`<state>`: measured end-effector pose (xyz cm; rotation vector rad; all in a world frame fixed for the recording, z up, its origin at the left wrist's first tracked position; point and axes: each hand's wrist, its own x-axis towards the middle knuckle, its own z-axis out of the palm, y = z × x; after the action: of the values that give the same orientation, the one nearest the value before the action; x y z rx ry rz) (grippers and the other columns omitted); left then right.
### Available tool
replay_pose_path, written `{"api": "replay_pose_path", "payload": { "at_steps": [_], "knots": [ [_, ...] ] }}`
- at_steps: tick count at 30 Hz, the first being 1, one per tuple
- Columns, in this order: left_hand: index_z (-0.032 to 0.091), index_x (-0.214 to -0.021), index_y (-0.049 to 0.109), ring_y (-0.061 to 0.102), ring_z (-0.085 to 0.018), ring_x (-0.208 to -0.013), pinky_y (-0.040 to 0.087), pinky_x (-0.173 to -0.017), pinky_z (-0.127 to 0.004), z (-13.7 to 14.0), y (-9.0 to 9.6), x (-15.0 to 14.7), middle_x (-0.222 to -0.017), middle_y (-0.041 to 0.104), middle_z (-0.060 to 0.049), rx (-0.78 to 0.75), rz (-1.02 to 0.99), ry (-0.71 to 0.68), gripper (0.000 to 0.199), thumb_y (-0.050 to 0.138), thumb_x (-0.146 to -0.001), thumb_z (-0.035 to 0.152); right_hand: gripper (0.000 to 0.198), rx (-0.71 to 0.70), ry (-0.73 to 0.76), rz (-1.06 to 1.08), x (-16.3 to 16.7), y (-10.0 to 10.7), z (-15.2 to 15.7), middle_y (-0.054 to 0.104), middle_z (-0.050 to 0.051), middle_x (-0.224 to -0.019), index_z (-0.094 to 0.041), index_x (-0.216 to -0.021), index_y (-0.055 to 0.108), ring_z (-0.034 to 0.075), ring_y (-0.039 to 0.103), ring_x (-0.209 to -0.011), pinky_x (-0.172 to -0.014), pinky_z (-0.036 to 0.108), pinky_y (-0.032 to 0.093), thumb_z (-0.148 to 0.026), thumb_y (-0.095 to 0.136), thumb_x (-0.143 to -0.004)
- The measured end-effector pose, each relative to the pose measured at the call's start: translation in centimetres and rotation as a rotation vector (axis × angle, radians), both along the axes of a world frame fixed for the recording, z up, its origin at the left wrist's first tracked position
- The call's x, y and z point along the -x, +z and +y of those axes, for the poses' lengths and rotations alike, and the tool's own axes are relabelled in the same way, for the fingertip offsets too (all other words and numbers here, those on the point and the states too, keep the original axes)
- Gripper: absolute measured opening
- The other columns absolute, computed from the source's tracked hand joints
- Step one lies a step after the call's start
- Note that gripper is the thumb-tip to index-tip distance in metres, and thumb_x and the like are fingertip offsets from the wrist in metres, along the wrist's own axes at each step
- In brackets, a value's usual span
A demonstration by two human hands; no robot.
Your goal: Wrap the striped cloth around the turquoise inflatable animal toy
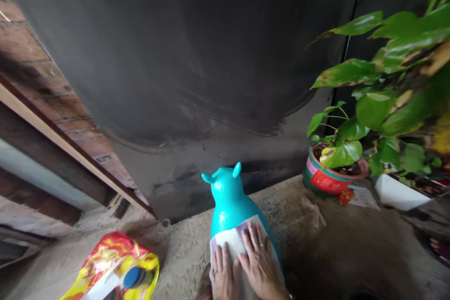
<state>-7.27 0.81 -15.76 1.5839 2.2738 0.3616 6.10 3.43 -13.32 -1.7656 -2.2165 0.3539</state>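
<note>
A glossy turquoise animal-shaped figure [227, 197] with two small ears stands at the lower middle, its head toward the dark wall. Over its back lies a whitish cloth [230, 240] with a greyish-purple patch near the upper edge. My left hand [224, 274] presses flat on the cloth's left side, fingers stretched out. Beside it, my right hand [258, 260] also lies flat, fingers slightly spread, with a ring on one finger. Neither hand grips anything. The lower part of the figure is hidden under the cloth and hands.
A red and yellow plastic bag [116, 258] with a blue-capped item [132, 277] on it lies at lower left. Potted plants [333, 176] stand at right, beside a white planter [401, 192]. Ahead rises a dark panel [197, 56]; a brick wall [70, 103] is at left.
</note>
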Motion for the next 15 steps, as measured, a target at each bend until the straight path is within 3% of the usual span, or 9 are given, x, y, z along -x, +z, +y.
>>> {"api": "replay_pose_path", "payload": {
  "at_steps": [4,8,15],
  "knots": [
    [0.009,-0.146,0.021,0.013,-0.029,-0.146,0.029,-0.114,-0.051,3.1,1.0,-0.7,-0.157,0.016,-0.016,0.121,0.135,-0.027,0.059,0.027,-0.094,0.035,0.057,0.056,-0.024,0.002,0.9,-0.6,2.6,0.002,-0.002,-0.155,-0.034,-0.148,0.008,0.030,0.006,-0.144,-0.114,0.061,0.021,-0.040,0.031,-0.097],
    [0.009,-0.147,0.009,0.006,-0.028,-0.147,0.023,-0.117,-0.049,6.0,1.5,0.1,-0.158,0.007,-0.016,0.132,0.114,-0.047,0.061,0.021,-0.095,0.039,0.059,0.042,-0.028,0.026,1.7,-0.7,5.8,-0.007,-0.004,-0.155,-0.037,-0.147,-0.003,0.029,-0.002,-0.144,-0.114,0.063,0.018,-0.044,0.028,-0.097],
    [0.009,-0.147,0.009,0.010,-0.027,-0.147,0.026,-0.116,-0.047,6.9,2.1,-0.2,-0.159,0.009,-0.013,0.135,0.111,0.012,0.060,0.021,-0.095,0.035,0.059,0.001,-0.034,0.055,2.6,-0.9,6.4,-0.005,-0.004,-0.156,-0.037,-0.147,-0.005,0.028,-0.001,-0.144,-0.113,0.062,0.020,-0.043,0.027,-0.097]
  ]
}}
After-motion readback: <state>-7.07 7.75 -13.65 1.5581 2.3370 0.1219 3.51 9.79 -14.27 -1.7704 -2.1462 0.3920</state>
